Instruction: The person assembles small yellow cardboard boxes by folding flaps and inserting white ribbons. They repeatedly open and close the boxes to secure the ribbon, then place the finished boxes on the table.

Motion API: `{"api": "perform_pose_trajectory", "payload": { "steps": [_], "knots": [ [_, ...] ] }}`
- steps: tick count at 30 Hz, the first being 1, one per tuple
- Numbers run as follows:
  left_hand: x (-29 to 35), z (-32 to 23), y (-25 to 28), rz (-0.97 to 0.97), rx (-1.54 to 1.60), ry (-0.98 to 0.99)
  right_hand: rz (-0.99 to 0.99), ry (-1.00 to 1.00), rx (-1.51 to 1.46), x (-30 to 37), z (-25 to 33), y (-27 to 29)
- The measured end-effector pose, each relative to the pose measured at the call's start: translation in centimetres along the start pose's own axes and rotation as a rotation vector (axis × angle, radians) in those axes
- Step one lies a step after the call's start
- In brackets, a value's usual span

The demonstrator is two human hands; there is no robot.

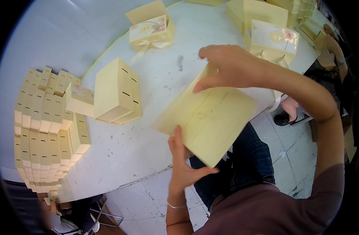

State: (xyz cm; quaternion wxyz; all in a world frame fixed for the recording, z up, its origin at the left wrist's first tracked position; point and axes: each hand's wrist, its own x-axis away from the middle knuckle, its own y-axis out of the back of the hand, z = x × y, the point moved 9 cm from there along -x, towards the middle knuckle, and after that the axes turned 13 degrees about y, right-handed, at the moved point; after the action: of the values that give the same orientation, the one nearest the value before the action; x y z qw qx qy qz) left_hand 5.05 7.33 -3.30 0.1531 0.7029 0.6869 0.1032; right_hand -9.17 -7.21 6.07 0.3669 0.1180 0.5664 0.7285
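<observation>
A pale yellow cardboard box (222, 117) is tilted over the table's near edge, with a broad panel turned up and another panel slanting off to its left. My right hand (230, 68) grips its far edge, thumb on the near side. At the near left corner, my left hand (183, 166) holds the box between its spread thumb and fingers. The underside and inside of the box are hidden. Left of it stand cream boxes (116, 92) with dark slots in their sides.
Many slotted cream boxes (46, 129) are stacked at the table's left. A ribboned box with a floral panel (150, 33) stands at the back; another floral box (273, 39) stands back right. Other people's arms (336, 51) show at the far right. The white table (120, 156) has a curved near edge.
</observation>
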Motion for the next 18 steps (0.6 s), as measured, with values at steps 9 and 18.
{"api": "perform_pose_trajectory", "payload": {
  "steps": [9, 18],
  "knots": [
    [1.5, -3.9, -3.0, -0.366, -0.362, -0.239, -0.213, -0.162, -0.003, 2.8, -1.0, -4.3],
    [1.8, -3.1, 0.0, -0.534, -0.002, -0.227, -0.673, 0.184, -1.636, 1.9, -4.0, -0.8]
  ]
}}
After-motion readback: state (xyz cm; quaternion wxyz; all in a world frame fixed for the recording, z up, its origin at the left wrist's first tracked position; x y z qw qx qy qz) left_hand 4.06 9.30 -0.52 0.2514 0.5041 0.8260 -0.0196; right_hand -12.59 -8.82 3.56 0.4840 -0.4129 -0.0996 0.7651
